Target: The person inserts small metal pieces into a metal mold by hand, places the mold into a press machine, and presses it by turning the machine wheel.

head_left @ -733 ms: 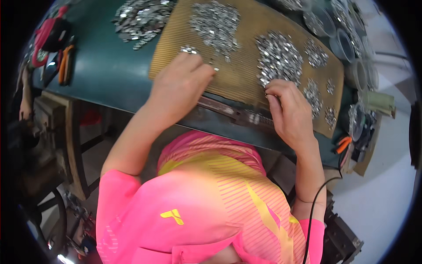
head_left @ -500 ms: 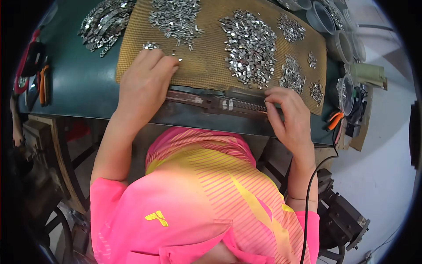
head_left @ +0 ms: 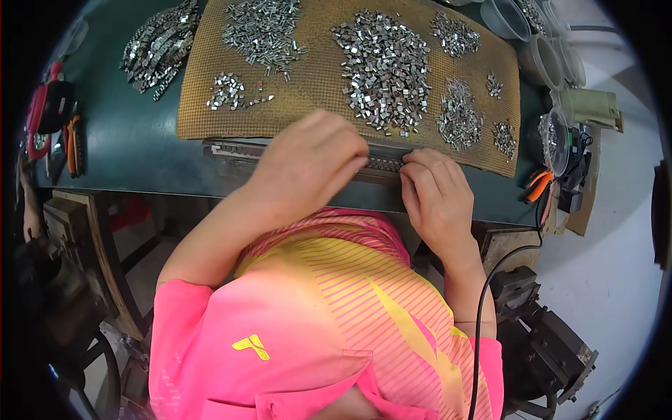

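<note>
A long dark metal holder (head_left: pixel 234 149) lies along the table's near edge, in front of the tan mat. A short strip of small metal links (head_left: pixel 384 165) sits in its right part. My left hand (head_left: pixel 304 164) reaches over the holder's middle, thumb and forefinger pinched on a tiny shiny metal piece (head_left: pixel 361 164) at the strip's left end. At the strip's other end my right hand (head_left: pixel 441 196) is closed, fingertips and thumb on the links; the exact grip is partly hidden by the fingers.
The textured tan mat (head_left: pixel 308 105) bears several heaps of small metal parts, the largest a central heap (head_left: pixel 385 66). Finished-looking link bands (head_left: pixel 159 45) lie far left. Orange-handled pliers (head_left: pixel 72 145) rest at left, others (head_left: pixel 537 186) at right, near plastic tubs (head_left: pixel 505 19).
My left hand has moved right and nearer, from the small heap on the mat to the strip in the holder. My right hand has shifted slightly left, and the view has moved a little.
</note>
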`<state>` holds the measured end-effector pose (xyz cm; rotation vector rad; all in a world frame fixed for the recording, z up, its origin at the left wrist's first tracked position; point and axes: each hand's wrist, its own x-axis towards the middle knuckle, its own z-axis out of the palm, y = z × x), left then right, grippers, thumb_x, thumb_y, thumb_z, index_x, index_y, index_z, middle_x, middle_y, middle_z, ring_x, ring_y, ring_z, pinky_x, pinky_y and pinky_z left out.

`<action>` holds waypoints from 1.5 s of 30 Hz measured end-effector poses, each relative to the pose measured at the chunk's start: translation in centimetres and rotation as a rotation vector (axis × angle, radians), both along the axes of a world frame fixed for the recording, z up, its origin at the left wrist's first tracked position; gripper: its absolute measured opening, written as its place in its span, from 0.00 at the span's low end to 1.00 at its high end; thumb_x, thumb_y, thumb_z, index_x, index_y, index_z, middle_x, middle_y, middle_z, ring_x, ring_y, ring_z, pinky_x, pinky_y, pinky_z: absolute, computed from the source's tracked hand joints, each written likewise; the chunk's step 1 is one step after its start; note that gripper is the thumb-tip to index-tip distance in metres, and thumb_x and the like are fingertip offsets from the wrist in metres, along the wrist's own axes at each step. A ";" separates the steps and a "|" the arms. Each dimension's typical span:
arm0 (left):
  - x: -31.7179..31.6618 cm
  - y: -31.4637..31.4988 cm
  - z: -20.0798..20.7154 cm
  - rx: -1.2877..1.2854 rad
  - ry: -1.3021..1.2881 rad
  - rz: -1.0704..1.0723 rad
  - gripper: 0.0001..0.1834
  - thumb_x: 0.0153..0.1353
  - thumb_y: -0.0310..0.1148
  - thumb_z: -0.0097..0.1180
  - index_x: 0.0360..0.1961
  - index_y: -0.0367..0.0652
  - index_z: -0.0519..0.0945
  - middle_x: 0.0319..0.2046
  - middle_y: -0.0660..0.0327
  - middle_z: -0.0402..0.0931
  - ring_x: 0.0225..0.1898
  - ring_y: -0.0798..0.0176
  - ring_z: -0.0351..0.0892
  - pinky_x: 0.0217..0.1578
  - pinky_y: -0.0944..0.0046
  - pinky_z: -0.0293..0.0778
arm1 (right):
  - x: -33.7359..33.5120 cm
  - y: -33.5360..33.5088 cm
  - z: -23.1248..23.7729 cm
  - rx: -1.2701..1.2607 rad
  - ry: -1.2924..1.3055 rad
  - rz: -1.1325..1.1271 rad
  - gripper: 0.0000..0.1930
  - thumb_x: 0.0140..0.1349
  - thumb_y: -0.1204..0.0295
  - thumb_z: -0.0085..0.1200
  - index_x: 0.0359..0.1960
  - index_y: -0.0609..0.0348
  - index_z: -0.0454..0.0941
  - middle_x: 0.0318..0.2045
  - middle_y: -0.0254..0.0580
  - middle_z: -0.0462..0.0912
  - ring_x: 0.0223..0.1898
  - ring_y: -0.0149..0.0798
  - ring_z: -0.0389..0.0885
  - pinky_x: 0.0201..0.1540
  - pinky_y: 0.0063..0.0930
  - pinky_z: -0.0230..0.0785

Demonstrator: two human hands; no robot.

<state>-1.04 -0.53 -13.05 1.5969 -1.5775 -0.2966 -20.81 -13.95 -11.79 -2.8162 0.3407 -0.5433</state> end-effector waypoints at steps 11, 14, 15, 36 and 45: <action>-2.7 -2.1 -1.3 -0.057 -0.197 -0.081 0.10 0.54 0.27 0.66 0.37 0.43 0.79 0.38 0.61 0.76 0.45 0.55 0.78 0.45 0.56 0.74 | -0.1 -0.1 -0.5 0.197 -0.047 -0.072 0.10 0.56 0.78 0.65 0.40 0.58 0.79 0.41 0.41 0.83 0.48 0.48 0.82 0.50 0.40 0.72; -2.8 -2.1 -1.5 -0.059 -0.227 -0.076 0.09 0.54 0.27 0.66 0.36 0.43 0.80 0.38 0.61 0.76 0.45 0.56 0.78 0.45 0.57 0.73 | -0.2 -0.2 -0.4 0.187 -0.052 -0.065 0.10 0.56 0.78 0.65 0.40 0.58 0.79 0.42 0.41 0.83 0.48 0.48 0.82 0.51 0.40 0.71; -2.8 -2.1 -1.6 -0.064 -0.217 -0.073 0.10 0.53 0.27 0.66 0.37 0.44 0.80 0.38 0.61 0.77 0.45 0.55 0.78 0.45 0.57 0.74 | -0.3 -0.2 -0.4 0.188 -0.049 -0.050 0.10 0.56 0.78 0.65 0.40 0.58 0.80 0.42 0.40 0.83 0.48 0.48 0.82 0.51 0.41 0.71; 4.8 2.7 0.4 -0.022 -0.159 0.246 0.07 0.61 0.23 0.63 0.41 0.39 0.83 0.35 0.56 0.80 0.39 0.50 0.80 0.39 0.57 0.76 | 0.7 -1.4 1.1 0.350 -0.029 -0.042 0.06 0.62 0.80 0.61 0.39 0.60 0.82 0.40 0.43 0.86 0.44 0.47 0.85 0.49 0.36 0.74; 6.6 5.3 -0.8 0.019 -0.079 0.470 0.07 0.62 0.23 0.63 0.42 0.39 0.84 0.32 0.56 0.80 0.33 0.54 0.81 0.35 0.60 0.74 | 9.2 0.2 2.4 0.204 -0.176 0.169 0.07 0.61 0.78 0.63 0.41 0.56 0.82 0.40 0.40 0.86 0.39 0.45 0.85 0.40 0.35 0.77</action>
